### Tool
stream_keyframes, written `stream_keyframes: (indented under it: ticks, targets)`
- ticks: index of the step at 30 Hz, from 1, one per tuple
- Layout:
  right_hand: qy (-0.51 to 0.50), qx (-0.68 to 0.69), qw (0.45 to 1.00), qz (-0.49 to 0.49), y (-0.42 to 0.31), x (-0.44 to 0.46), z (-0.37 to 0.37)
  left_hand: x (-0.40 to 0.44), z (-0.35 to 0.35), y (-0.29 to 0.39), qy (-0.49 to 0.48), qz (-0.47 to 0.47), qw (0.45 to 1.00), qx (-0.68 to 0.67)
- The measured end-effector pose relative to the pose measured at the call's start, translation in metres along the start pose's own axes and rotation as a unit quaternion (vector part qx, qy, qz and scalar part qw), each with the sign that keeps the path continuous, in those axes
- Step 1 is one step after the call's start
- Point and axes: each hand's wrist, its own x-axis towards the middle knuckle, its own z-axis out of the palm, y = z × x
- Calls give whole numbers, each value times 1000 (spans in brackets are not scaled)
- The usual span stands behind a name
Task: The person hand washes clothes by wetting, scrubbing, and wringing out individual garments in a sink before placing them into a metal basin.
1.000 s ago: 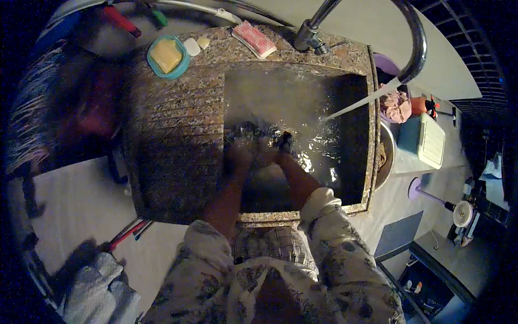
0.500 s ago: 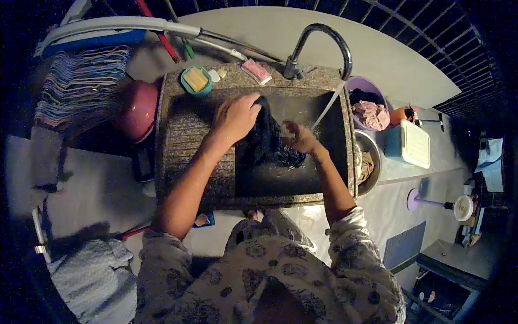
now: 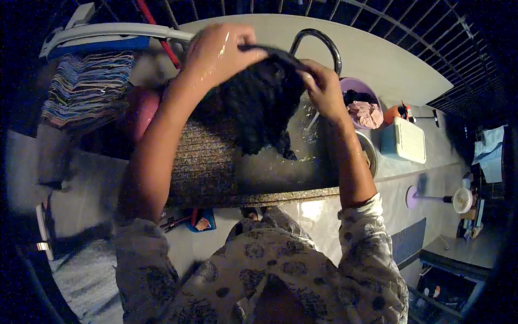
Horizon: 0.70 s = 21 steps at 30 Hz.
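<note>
Cloth [image 3: 261, 105], dark and apparently wet, hangs at twelve o'clock over the sink [image 3: 302, 178]; it should handle weighty, limp and slippery, hardly fragile. Its upper edge [image 3: 281, 56] seems the surest hold: left hand [image 3: 218, 52] at eleven and right hand [image 3: 325, 90] at one each grip it. Beyond curves the tap [image 3: 318, 34].

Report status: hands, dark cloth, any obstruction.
Left hand and right hand gripping dark cloth by its upper edge. Cloth hanging over sink, spread between hands. Faucet behind, partly hidden; no obstruction seen.
</note>
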Motion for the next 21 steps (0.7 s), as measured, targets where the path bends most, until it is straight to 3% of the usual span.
stream_keyframes:
  ticks: [3,4,5,7,8,11,13,15,17,18,21]
  targets:
    - [-4,9,1000,-30,11,-13,-4,-27,21,-11,-141,-56,986,-64]
    - [5,56,998,-1,17,-13,-6,-38,35,-22,-137,-20,979,-146]
    - [41,107,993,18,24,-10,-9,-50,49,-32,-91,38,987,-127]
    - [117,205,970,53,35,-5,-13,-65,69,-75,-165,-113,978,-65]
    - [145,237,953,117,25,-4,-14,-79,81,-94,-136,-128,977,-104]
    - [94,241,956,135,45,-4,-6,-99,108,-116,-77,-149,960,-224]
    - [82,39,990,106,67,-9,25,-101,127,-88,-80,-133,937,-312]
    - [-18,40,992,122,53,-3,45,-97,136,-47,-105,-117,953,-260]
    - [-26,-47,994,92,22,6,49,-84,145,-31,-144,-103,941,-289]
    - [-29,-90,993,77,10,9,47,-76,150,-32,-180,-116,919,-332]
    - [53,-82,995,-4,5,21,38,-80,166,-47,-153,-160,949,-225]
